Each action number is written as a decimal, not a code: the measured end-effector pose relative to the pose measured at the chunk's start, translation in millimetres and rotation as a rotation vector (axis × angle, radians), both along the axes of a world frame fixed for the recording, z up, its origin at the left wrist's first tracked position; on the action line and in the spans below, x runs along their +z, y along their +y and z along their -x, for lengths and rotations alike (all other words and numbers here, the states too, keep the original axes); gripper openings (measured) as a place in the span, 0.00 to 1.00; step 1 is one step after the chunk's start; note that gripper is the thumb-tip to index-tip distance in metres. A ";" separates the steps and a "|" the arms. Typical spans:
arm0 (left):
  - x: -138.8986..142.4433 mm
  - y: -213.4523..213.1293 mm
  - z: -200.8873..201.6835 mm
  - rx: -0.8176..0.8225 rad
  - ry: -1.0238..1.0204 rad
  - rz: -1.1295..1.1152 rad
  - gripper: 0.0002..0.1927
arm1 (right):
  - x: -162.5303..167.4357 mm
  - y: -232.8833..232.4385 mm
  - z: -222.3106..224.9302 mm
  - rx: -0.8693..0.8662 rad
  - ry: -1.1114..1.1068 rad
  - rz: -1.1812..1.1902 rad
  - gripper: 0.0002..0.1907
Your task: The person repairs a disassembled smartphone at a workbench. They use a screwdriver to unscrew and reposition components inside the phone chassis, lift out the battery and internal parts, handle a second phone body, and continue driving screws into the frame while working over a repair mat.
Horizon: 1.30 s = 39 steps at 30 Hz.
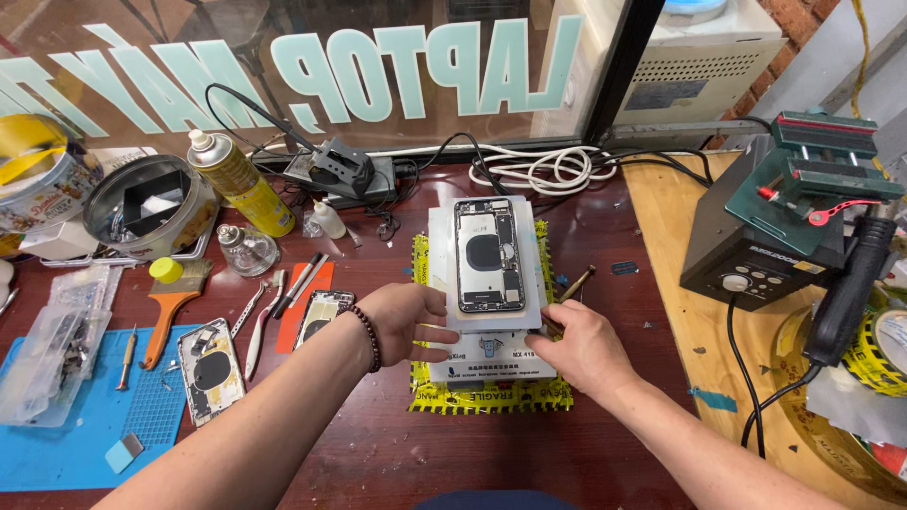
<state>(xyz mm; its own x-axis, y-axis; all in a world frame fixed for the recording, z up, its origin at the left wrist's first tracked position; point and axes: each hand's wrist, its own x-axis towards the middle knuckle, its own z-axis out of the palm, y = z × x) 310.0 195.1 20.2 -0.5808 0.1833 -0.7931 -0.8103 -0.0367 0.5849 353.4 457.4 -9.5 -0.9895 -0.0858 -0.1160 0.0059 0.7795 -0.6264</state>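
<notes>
White heating pad (439, 283) on yellow-and-black striped tape (482, 397); dark red-brown counter (378, 444); blue mat (57, 444), orange-handled brush (168, 307) and yellow spray can (241, 184) left of the fingers.

Both forearms reach in from the near edge; left hand (402, 321) flat, fingers extended right, right hand (578, 345) curled, fingertips left.
</notes>
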 end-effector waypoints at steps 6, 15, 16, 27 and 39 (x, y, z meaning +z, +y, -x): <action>-4.6 5.0 1.4 -0.004 0.021 0.004 0.10 | 4.0 -4.8 -1.4 0.008 0.065 0.009 0.20; -11.1 6.3 5.6 -0.008 0.054 -0.018 0.10 | 8.4 -8.0 -4.5 -0.087 0.036 -0.086 0.17; -11.3 6.9 5.9 -0.010 0.057 -0.014 0.10 | 8.0 -8.4 -4.0 -0.099 0.020 -0.092 0.17; -7.2 7.6 4.5 -0.047 0.052 -0.005 0.10 | -1.7 -8.5 -2.9 -0.129 -0.061 0.000 0.18; 24.1 -10.0 4.4 -0.040 0.158 0.225 0.14 | 22.4 29.3 2.0 -0.222 0.108 0.079 0.15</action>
<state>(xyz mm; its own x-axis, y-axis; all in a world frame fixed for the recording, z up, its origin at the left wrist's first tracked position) 305.6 185.1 44.3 -0.6965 0.0378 -0.7165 -0.7065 0.1385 0.6941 351.4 486.7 12.9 -0.9915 0.1300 -0.0098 0.1005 0.7150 -0.6919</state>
